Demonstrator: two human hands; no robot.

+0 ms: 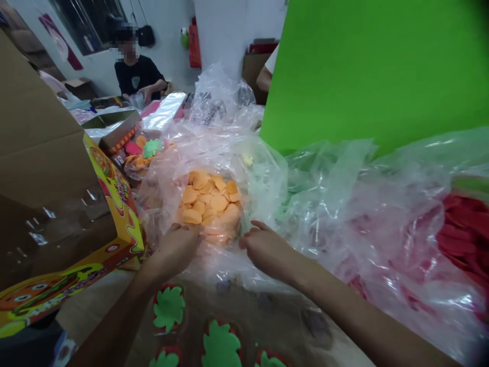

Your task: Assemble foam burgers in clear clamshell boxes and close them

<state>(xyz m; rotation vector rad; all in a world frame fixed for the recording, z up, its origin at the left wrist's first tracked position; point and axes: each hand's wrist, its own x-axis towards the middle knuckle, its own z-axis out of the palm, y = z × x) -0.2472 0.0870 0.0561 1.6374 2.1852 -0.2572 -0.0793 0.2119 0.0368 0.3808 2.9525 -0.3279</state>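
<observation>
A clear plastic bag (263,168) lies opened in front of me, with many thin orange foam pieces (208,196) inside it. At the bag's near left edge, my left hand (181,248) is closed on the plastic film, its fingertips partly hidden. My right hand (263,247) is at the near right edge, its fingers curled on the film and the index finger stretched away. Closer to me, green leaf-shaped foam pieces (169,308) rest on red ones in a clear tray (198,290).
A printed yellow display box (130,224) stands at left beside a large cardboard panel (38,132). Red foam pieces (462,234) fill a plastic bag at right, before a bright green board (382,71). A co-worker (139,76) sits across the table; another person's arm (264,79) shows behind the board.
</observation>
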